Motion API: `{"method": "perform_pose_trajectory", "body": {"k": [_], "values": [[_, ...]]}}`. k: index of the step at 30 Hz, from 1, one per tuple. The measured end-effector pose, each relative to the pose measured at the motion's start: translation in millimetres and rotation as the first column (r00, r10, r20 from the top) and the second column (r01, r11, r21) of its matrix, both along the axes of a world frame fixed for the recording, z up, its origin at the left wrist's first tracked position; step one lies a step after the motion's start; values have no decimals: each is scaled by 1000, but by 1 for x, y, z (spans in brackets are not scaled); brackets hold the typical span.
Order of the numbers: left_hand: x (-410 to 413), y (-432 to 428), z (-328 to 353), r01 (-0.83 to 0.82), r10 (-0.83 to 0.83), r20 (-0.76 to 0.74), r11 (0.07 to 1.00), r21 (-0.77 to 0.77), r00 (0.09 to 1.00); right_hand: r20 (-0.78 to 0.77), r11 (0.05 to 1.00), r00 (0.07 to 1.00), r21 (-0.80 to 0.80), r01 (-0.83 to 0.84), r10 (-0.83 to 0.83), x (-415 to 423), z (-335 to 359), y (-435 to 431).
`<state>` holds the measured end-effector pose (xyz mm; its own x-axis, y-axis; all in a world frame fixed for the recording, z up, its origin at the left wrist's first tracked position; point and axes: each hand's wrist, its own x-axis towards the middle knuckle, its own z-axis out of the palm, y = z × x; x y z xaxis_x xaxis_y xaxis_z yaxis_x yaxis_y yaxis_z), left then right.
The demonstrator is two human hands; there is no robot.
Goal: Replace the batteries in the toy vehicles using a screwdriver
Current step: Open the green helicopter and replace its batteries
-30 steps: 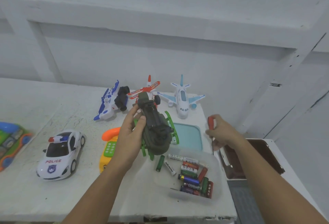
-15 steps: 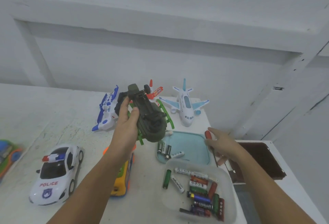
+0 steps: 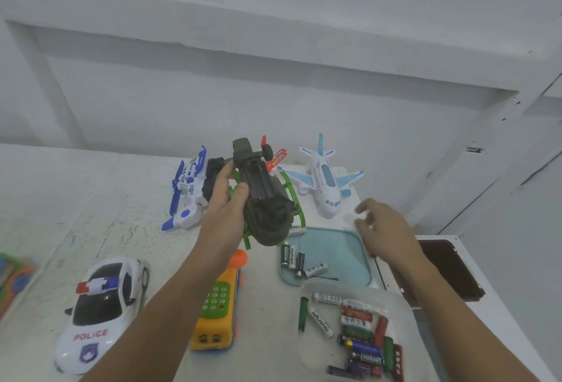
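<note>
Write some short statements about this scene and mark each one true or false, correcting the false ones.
1. The left hand holds the dark green helicopter above the table. True.
2. The police car lies on its roof. False: it stands on its wheels.
3. Batteries lie on the teal tray. True.
4. The white airplane sits inside the clear container. False: it stands on the table, beyond the tray.
5. The clear container holds mixed batteries. True.
</note>
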<state>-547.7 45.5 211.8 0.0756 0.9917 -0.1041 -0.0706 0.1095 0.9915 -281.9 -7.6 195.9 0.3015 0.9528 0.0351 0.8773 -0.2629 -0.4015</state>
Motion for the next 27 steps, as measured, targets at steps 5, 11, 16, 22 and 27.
{"method": "perform_pose_trajectory", "body": {"k": [5,11,16,22,27], "values": [[0,1,0,12,-12,26,1000,1,1000,-87,803,938,-495,-332,334,-42,-2,8],[-3,-1,-1,42,-44,38,998,44,998,-47,772,940,-558,-304,337,-51,-1,11],[-5,1,-1,63,-65,37,997,43,997,-405,872,908,-401,-280,106,-33,11,10],[-6,-1,7,65,-68,26,993,96,997,-754,997,655,71,18,42,-41,67,13],[-2,-4,10,64,-68,26,990,127,997,-806,951,557,296,86,201,-80,107,19]]}}
